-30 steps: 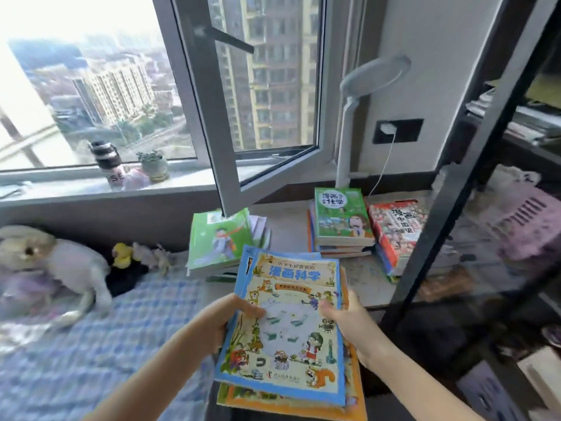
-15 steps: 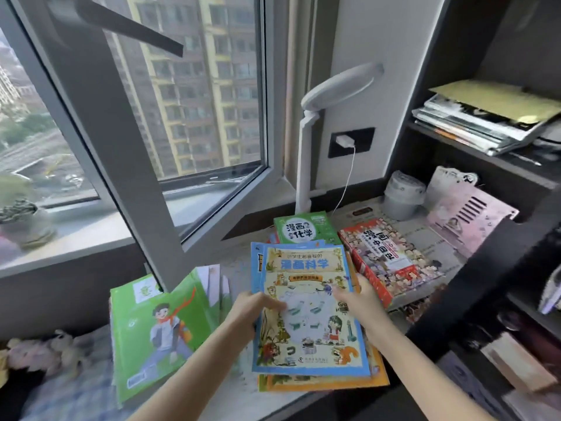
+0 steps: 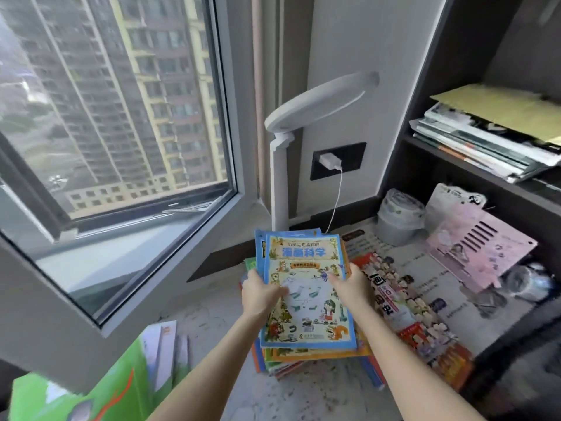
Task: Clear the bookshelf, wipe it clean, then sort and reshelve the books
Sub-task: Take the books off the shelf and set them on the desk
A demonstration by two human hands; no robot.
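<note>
Clamping left grip (image 3: 261, 291) and right grip (image 3: 349, 284) on the comic book stack (image 3: 303, 317), carrying it farther across the table (image 3: 209, 314) toward the lamp (image 3: 280, 177).

Both bare arms stretch forward and converge, the left rising from the lower left, the right from the lower right. The left hand (image 3: 260, 291) grips the left edge of a stack of books (image 3: 306, 311), thumb lying across the top cover and fingers tucked out of sight below. The right hand (image 3: 352, 283) mirrors it on the right edge, thumb on top. The wrists are straight and roughly level with each other.
</note>
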